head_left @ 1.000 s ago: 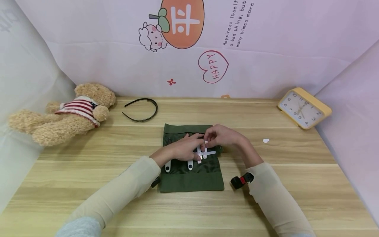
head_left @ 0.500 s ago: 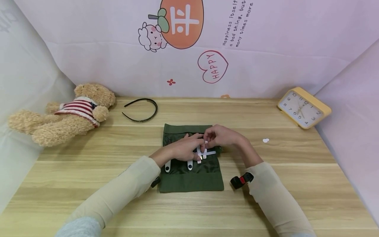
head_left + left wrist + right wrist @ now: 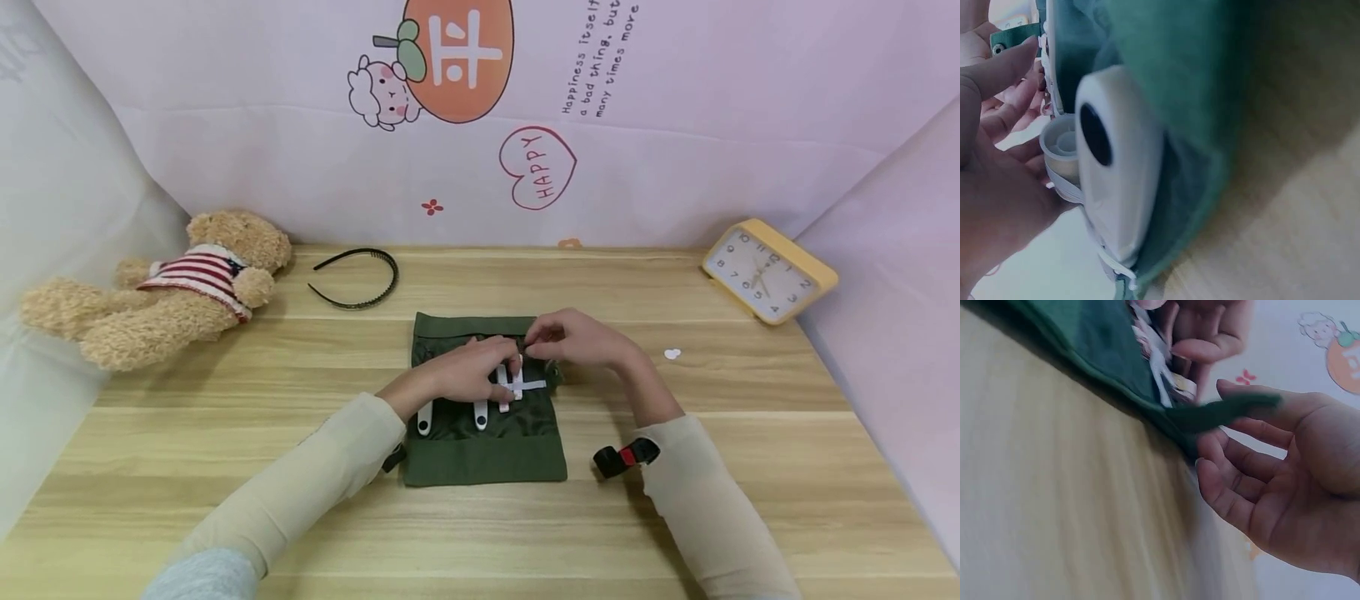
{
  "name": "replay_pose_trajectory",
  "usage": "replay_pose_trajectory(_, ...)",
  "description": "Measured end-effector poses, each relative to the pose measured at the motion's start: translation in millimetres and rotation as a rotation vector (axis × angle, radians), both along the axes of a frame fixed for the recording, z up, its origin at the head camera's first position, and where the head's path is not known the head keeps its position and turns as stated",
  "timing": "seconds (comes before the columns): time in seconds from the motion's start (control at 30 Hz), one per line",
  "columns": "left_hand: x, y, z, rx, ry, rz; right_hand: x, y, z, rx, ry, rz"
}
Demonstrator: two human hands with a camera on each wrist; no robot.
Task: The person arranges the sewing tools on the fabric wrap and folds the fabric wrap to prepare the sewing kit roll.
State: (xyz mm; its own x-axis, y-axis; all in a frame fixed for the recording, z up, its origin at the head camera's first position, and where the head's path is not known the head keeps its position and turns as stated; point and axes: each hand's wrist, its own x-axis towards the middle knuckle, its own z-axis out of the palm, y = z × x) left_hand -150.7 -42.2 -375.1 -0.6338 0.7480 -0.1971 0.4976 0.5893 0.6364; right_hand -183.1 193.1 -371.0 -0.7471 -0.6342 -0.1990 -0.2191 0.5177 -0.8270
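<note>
A dark green fabric pouch (image 3: pixel 487 462) lies spread on the table, with white rounded pieces bearing black ovals, one of them (image 3: pixel 1125 175) close up in the left wrist view. My left hand (image 3: pixel 468 372) reaches across the pouch, its fingertips touching narrow white pieces (image 3: pixel 517 385) tucked under a white elastic band (image 3: pixel 534 385). A short white cylinder (image 3: pixel 1060 139) also sits in the band. At the pouch's upper right edge, my right hand (image 3: pixel 577 337) hovers with loosely bent fingers. In the right wrist view a green tab (image 3: pixel 1229 414) passes before its thumb; contact is unclear.
A teddy bear (image 3: pixel 198 279) lies at the left, with a black headband (image 3: pixel 386 292) near it. At the right stands a yellow-framed alarm clock (image 3: pixel 772 271). A small white scrap (image 3: pixel 672 354) lies on the wooden table (image 3: pixel 712 500).
My right hand has moved slightly right, its fingertips leaving the top of a narrow white piece. My left hand stays nearly in place on the pouch.
</note>
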Motion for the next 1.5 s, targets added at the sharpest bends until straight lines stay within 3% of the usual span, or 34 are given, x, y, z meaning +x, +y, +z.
replay_pose_trajectory(0.4,5.0,9.9,-0.5,-0.122,0.173,0.035,7.6,59,9.6,0.012,0.073,-0.220)
replay_pose_trajectory(0.7,7.5,11.0,-2.7,-0.156,0.152,0.022,20.9,95,6.7,0.057,0.073,-0.278)
replay_pose_trajectory(1.03,8.5,10.9,-2.8,-0.154,0.153,0.020,27.2,133,6.6,0.150,0.136,-0.322)
replay_pose_trajectory(1.5,9.4,11.6,1.0,-0.149,0.145,0.013,27.3,152,0.6,0.252,0.064,-0.328)
